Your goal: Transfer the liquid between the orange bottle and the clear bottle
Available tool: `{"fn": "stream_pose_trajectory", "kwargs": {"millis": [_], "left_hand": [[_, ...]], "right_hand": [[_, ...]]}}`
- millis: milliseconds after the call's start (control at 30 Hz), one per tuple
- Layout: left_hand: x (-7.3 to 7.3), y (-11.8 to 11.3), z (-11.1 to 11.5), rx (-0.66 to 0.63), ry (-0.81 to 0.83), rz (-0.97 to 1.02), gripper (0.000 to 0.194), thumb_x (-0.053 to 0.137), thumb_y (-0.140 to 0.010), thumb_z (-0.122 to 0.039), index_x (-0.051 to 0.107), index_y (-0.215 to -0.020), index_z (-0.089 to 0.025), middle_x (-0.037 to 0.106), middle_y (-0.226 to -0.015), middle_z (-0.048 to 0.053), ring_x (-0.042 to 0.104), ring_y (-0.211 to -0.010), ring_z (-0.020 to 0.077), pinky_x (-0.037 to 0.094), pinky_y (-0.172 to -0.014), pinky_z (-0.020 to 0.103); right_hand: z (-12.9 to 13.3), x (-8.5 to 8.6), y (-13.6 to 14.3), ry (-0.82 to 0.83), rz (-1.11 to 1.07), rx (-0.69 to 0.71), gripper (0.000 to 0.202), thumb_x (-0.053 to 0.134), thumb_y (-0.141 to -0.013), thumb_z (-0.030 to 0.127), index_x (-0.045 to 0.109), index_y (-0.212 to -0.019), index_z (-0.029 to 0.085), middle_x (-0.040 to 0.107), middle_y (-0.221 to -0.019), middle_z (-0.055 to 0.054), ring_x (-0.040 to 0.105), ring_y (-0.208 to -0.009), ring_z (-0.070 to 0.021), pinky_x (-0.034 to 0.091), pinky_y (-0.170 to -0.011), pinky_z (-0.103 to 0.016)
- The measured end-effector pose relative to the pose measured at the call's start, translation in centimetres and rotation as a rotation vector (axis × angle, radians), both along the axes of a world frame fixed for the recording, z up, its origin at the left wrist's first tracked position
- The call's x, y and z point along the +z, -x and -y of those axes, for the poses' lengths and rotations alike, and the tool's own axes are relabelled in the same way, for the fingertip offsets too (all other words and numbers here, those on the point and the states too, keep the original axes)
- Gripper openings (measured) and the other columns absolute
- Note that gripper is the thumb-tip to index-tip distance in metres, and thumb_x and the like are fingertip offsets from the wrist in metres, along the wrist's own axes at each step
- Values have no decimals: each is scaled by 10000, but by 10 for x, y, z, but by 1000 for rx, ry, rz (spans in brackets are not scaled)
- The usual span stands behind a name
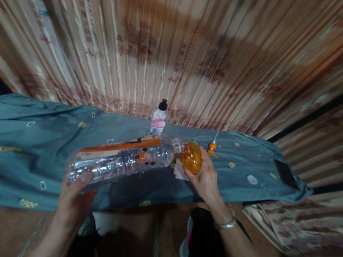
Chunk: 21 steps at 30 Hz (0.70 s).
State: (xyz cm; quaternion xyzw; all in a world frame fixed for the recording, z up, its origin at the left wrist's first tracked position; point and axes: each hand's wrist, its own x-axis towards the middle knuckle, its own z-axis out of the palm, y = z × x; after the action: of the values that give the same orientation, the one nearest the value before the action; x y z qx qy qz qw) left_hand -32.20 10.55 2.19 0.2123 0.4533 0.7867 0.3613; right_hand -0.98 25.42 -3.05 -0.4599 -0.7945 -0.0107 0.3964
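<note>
My left hand (76, 196) is closed round the base of a large clear plastic bottle (121, 159) with an orange label. The bottle lies tilted, its neck pointing right and slightly up. Closed on a small orange see-through bottle (193, 157), my right hand (204, 178) keeps that bottle's mouth against the clear bottle's neck. Whether liquid passes between them I cannot tell. Behind them an orange pump top (212, 146) with a pale tube rests on the cloth. A squeeze bottle (159, 120) with a black cap and pink label stands upright at the back.
A teal patterned cloth (44, 135) covers the long surface before me. White paper (180, 171) lies under the orange bottle. Further right are a round whitish disc (252, 180) and a dark flat object (286, 174). Pleated curtains (176, 52) hang behind.
</note>
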Motion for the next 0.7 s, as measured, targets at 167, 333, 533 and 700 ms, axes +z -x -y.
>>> {"fn": "stream_pose_trajectory", "kwargs": {"millis": [167, 333, 533, 700], "left_hand": [[4, -5, 0, 4, -8, -15, 740, 1011, -568, -459, 797, -1258, -297, 847, -1030, 59, 810, -893, 331, 694, -845, 466], [-7, 1, 2, -19, -3, -23, 621, 986, -619, -436, 825, -1192, -257, 846, -1010, 70, 808, -887, 323, 686, -887, 480], [-10, 5, 1, -48, 2, -5, 658, 992, -606, -438, 817, -1214, -256, 847, -964, 73, 813, -897, 342, 690, -875, 498], [-8, 3, 2, -71, 23, -9, 549, 977, -634, -457, 842, -1124, -248, 851, -975, 83, 809, -977, 374, 702, -836, 492]], "right_hand": [[1, 0, 0, 22, 3, -4, 856, 789, -906, 403, 413, -1632, 153, 664, -1528, -222, 654, -1426, -370, 549, -1213, -588], [2, 1, -1, 28, 17, 7, 862, 793, -904, 393, 411, -1637, 150, 660, -1532, -226, 653, -1428, -371, 555, -1207, -591], [1, 1, 0, 5, 0, 18, 846, 784, -919, 405, 414, -1634, 145, 672, -1518, -226, 663, -1418, -367, 569, -1195, -583], [1, 2, 0, 8, 6, 8, 863, 791, -905, 397, 408, -1637, 147, 674, -1518, -223, 667, -1415, -368, 569, -1196, -583]]}}
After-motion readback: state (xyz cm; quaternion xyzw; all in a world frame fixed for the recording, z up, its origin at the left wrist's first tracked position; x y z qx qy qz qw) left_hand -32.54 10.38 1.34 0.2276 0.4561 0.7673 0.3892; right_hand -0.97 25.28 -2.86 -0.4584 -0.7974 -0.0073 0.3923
